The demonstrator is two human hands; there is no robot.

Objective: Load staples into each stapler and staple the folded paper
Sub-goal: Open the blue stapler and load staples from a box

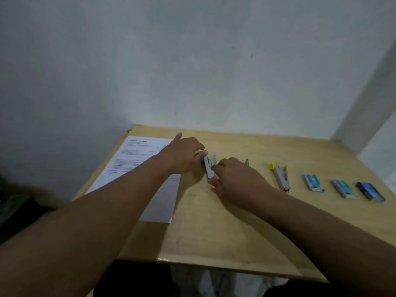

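I'm seeing both bare forearms crossing the tabletop's (214, 232) near edge, angling inward toward its middle. The top is pale wood grain, smooth, with a rounded front lip.

A folded white sheet (162, 200) is lying left of centre as a long plain strip, its long axis running near to far. Beyond it, a printed page (132, 159) is reaching toward the far left corner.

My right hand (237, 181) is lying palm down, knuckles up, fingers curled together and pinching the near end of the blue stapler (208, 168). That stapler is a slim metal bar with blue plastic at its far end, sitting mid-table just right of the sheet, long axis near to far, tilting slightly left. My left hand (184, 155) is clamping its far end between thumb and bent fingers, the index pointing away toward the far edge.

To the right, a yellow stapler (280, 174) is lying opened in a narrow V, yellow tips facing far, hinge end near. A small grey piece (247, 161) is poking up behind my right hand; I cannot tell what it is.

Toward the right edge, three small rectangular staple boxes (342, 187) are lying in a row, two teal, one dark.
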